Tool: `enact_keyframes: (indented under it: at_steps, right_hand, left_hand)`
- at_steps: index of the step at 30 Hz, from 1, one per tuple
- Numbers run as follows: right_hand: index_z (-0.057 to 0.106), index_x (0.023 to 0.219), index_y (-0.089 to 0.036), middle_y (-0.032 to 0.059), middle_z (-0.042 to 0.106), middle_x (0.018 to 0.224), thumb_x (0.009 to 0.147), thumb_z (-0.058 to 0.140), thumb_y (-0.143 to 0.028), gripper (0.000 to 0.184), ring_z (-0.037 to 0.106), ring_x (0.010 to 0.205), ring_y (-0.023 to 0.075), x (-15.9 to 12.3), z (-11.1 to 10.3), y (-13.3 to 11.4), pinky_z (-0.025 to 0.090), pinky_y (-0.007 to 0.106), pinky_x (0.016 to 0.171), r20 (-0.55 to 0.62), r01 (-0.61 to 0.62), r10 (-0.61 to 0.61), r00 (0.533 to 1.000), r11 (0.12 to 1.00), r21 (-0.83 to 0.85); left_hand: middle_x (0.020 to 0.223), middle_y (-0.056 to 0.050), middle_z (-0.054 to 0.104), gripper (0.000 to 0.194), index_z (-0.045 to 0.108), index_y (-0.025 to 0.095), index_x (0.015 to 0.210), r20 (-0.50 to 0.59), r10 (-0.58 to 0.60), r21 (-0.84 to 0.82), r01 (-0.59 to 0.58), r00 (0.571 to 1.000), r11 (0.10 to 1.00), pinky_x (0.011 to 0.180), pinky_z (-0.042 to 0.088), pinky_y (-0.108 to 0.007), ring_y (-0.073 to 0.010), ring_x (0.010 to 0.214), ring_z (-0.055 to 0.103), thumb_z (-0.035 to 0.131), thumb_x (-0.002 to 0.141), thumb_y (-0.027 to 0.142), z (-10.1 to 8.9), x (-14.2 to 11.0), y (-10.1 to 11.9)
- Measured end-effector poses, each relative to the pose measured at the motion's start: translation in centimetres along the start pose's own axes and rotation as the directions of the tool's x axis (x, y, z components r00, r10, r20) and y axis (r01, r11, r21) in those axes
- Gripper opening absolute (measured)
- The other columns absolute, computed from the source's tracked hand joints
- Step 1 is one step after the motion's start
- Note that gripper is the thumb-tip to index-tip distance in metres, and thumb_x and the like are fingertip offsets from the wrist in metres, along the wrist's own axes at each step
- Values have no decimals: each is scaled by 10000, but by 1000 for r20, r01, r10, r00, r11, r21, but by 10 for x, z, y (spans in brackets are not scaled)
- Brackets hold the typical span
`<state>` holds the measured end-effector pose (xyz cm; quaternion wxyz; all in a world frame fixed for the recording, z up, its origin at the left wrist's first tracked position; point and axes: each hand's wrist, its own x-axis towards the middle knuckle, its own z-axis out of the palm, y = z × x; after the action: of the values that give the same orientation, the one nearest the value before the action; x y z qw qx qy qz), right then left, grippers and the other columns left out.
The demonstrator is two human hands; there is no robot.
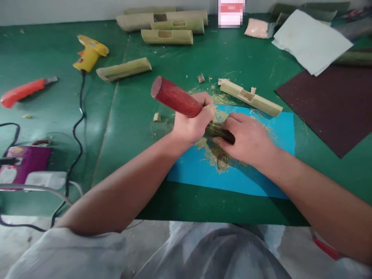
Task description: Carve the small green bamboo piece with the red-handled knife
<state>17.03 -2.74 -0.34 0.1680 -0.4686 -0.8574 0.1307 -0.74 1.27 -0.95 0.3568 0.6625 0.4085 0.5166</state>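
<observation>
My left hand (193, 122) is closed round the red wooden handle (174, 97) of a tool whose working end is hidden under my hands. My right hand (247, 139) is closed over a dark green bamboo piece (217, 131), pressing it down on a blue mat (261, 178). Sawdust and shavings (215, 155) lie on the mat around the piece. A cut bamboo section with a notch (250, 97) lies just beyond my right hand.
On the green table: a yellow glue gun (90, 52) with black cord, an orange utility knife (24, 91), several notched bamboo sections (167, 27) at the back, another (123, 69) mid-left, white paper (310, 40), a dark brown sheet (331, 108), purple box (24, 162) at left.
</observation>
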Motion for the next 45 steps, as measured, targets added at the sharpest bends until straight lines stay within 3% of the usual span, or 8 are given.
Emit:
enact_keyframes:
  at_steps: [6,15,21,23,32,38,43,45]
  right_hand:
    - [623,852,-203,80,656,903,913,689,-351,173,559,827,224,0,0,0,350,345,706,-3,2,-2,1000,1000,-11]
    - [625,836,-203,79,661,896,936,655,-370,197,585,830,225,0,0,3,382,344,712,13,-6,5,1000,999,49]
    - [607,813,-227,77,663,891,917,671,-365,185,585,821,230,1,-4,0,397,353,712,23,-37,36,999,999,27]
    - [603,808,-230,78,663,888,915,677,-364,187,585,819,232,0,-4,-1,392,354,706,23,-50,49,999,999,14]
    - [613,840,-209,76,660,897,911,677,-356,175,569,822,221,0,1,0,368,340,712,1,-11,11,1000,1000,23]
    - [627,822,-209,72,651,885,928,649,-375,198,577,819,219,1,-1,5,378,341,710,27,-25,22,999,995,95]
    - [627,815,-209,72,655,877,925,646,-377,202,584,819,222,1,-1,7,393,344,716,17,-21,20,1000,997,76]
    - [620,812,-216,70,659,873,922,653,-376,197,585,816,222,0,-1,5,389,344,708,12,-33,33,999,998,56]
  left_hand:
    - [542,19,434,298,451,218,543,-3,0,84,0,1000,996,585,348,-330,-121,561,420,619,788,233,0,0,2]
    - [501,23,442,206,472,211,492,139,3,14,-5,990,1000,516,299,-326,-104,505,388,547,673,147,-4,2,6]
    - [456,41,405,212,471,216,463,-53,-91,-123,84,994,989,488,291,-311,-91,467,382,538,645,127,0,1,9]
    - [469,41,412,206,467,215,482,-64,-132,-119,124,989,985,509,311,-306,-92,485,402,534,653,121,2,1,10]
    - [514,30,396,242,440,215,523,6,-46,48,46,999,998,547,323,-318,-107,534,378,579,718,176,1,0,5]
    - [490,27,439,202,472,212,482,148,7,7,-8,989,1000,496,281,-329,-94,493,381,552,655,144,-2,2,10]
    - [464,35,400,215,452,223,455,-3,-80,-106,79,997,991,478,277,-322,-94,466,347,521,637,131,0,1,7]
    - [455,38,383,210,459,226,460,3,-89,-135,89,996,987,481,285,-319,-97,468,358,528,638,138,1,2,7]
